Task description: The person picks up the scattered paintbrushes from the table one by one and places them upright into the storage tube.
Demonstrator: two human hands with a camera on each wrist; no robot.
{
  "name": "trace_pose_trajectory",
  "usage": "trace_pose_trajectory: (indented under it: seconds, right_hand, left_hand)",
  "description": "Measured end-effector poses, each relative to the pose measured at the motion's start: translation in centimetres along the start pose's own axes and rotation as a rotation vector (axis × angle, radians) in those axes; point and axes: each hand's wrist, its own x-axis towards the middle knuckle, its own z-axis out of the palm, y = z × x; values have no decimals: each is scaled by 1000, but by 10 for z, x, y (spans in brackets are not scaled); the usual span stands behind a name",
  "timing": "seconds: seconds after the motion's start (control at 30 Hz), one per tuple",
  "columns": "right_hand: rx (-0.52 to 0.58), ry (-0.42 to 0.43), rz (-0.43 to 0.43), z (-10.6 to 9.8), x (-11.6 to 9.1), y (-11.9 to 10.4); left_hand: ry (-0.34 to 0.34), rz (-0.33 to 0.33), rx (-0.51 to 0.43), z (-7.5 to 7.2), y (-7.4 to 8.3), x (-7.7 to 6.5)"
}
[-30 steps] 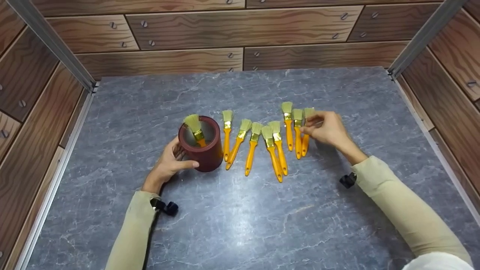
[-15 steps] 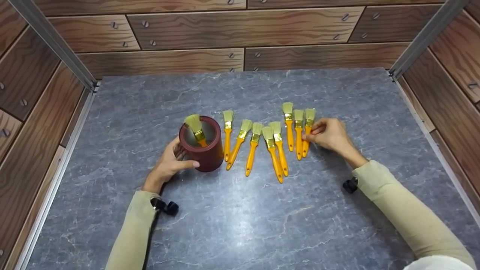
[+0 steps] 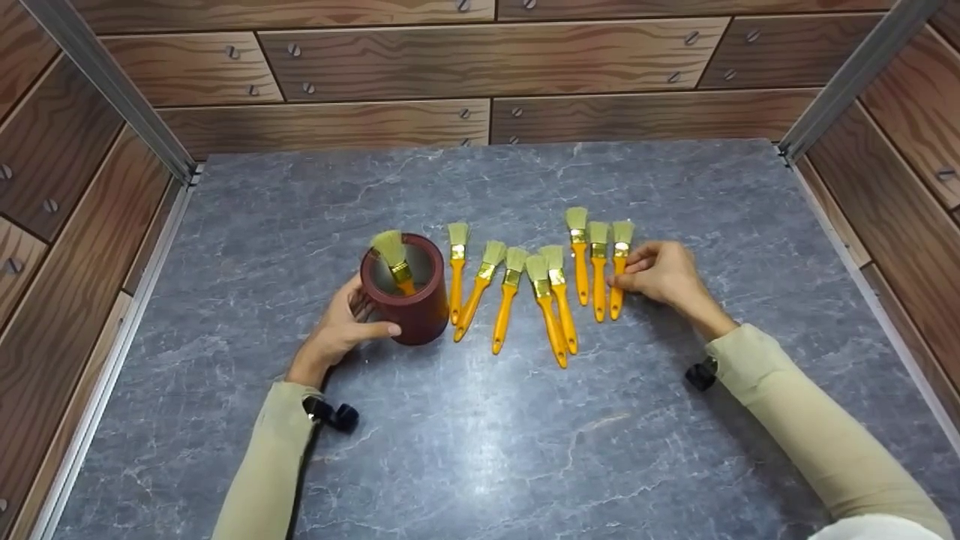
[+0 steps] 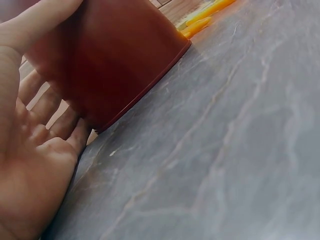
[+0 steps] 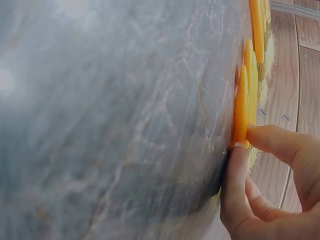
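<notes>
On the left, my left hand (image 3: 336,330) grips an open-topped dark red can (image 3: 420,319), thumb along its near side and fingers round its left. Inside the can leans a paintbrush (image 3: 390,251), bristles up. The left wrist view shows the can's lower edge (image 4: 145,97) at the tabletop. My right hand (image 3: 666,277) pinches the orange handle of the rightmost paintbrush (image 3: 619,262) between thumb and fingers. That brush lies on the table, bristles pointing away from me. In the right wrist view, the fingertips meet on its handle (image 5: 241,105).
Two paintbrushes, a middle one (image 3: 598,262) and a left one (image 3: 579,255), lie beside the pinched brush. Several more, including a slanted paintbrush (image 3: 508,292), spread between them and the can. The grey marbled table (image 3: 480,442) is bordered by wood-patterned walls (image 3: 487,60).
My right hand has come down from the bristles to the handle of the rightmost brush. The handle has swung slightly right, away from its neighbour. The left hand and can stay put.
</notes>
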Motion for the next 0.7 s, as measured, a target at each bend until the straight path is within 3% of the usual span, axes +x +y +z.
trace_pose_trajectory:
  seconds: [0.5, 0.7]
  right_hand:
    - [101, -87, 110, -5, 6, 4]
    - [230, -149, 154, -7, 13, 7]
  left_hand:
    - [22, -3, -15, 1, 1, 0]
    - [23, -6, -21, 0, 1, 1]
